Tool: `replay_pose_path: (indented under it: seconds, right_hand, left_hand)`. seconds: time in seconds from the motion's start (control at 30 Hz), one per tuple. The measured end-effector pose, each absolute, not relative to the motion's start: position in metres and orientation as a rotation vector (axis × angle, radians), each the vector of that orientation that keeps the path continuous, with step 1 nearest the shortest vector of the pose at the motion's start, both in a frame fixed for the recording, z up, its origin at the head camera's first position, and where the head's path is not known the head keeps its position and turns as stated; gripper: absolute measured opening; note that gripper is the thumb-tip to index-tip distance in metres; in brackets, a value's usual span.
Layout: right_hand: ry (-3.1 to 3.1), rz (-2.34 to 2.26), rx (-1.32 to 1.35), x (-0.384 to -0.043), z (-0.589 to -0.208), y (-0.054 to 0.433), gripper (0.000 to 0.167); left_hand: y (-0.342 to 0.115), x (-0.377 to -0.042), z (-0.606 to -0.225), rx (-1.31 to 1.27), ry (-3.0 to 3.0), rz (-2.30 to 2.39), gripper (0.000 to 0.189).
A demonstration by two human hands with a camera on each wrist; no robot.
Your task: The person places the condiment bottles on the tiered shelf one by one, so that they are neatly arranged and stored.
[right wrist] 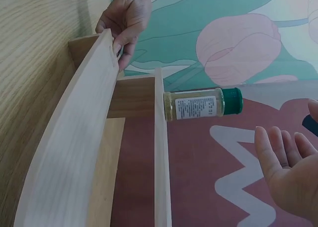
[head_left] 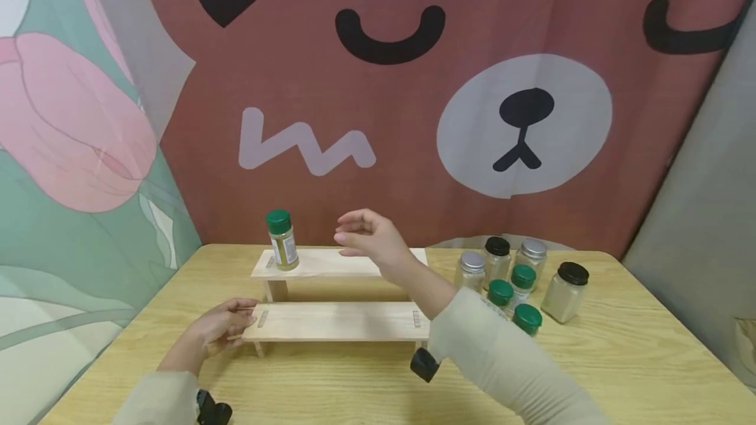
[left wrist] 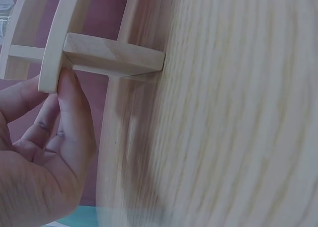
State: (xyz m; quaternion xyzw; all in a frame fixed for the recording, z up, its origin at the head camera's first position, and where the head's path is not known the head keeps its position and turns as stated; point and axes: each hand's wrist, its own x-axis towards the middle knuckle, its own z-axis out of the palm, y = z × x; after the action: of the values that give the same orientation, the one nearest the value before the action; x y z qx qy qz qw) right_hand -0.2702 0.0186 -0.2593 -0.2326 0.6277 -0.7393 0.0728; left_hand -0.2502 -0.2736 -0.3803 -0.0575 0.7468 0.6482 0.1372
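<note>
A two-tier wooden shelf rack (head_left: 336,321) stands on the table. My left hand (head_left: 221,328) holds the left end of its lower board; in the left wrist view the thumb (left wrist: 74,117) lies under the board and a finger lies against its end. On the upper board (head_left: 319,262), near its left end, a spice jar (head_left: 285,251) with a green lid and a white label stands upright. My right hand (head_left: 378,241) hovers over the upper board to the right of that jar, apart from it, fingers loosely bent and nothing held.
To the right of the rack stands a group of jars: silver-lidded ones (head_left: 470,271), black-lidded ones (head_left: 565,294) and green-lidded ones (head_left: 527,320). The right sleeve partly overlaps the nearest. A curtain (head_left: 401,149) with a bear face hangs behind the table (head_left: 331,385).
</note>
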Motion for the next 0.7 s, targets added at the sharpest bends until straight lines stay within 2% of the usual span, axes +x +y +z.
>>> replay_pose_path:
  seconds: [0.33,0.57,0.7]
  right_hand:
    - [1.898,-2.218,-0.763,-0.249,-0.264,0.06,0.028]
    - [1.931,-2.209,-0.693,-0.234,-0.27,0.092,0.032]
    - [1.942,-2.221,-0.699,-0.227,-0.276,0.108,0.027]
  left_hand:
    - [-0.277,-0.248,-0.379,-0.144,2.126,1.876,0.048]
    - [-0.277,-0.251,-0.379,-0.088,2.094,1.873,0.048]
    - [-0.276,-0.252,-0.38,-0.116,2.112,1.87,0.048]
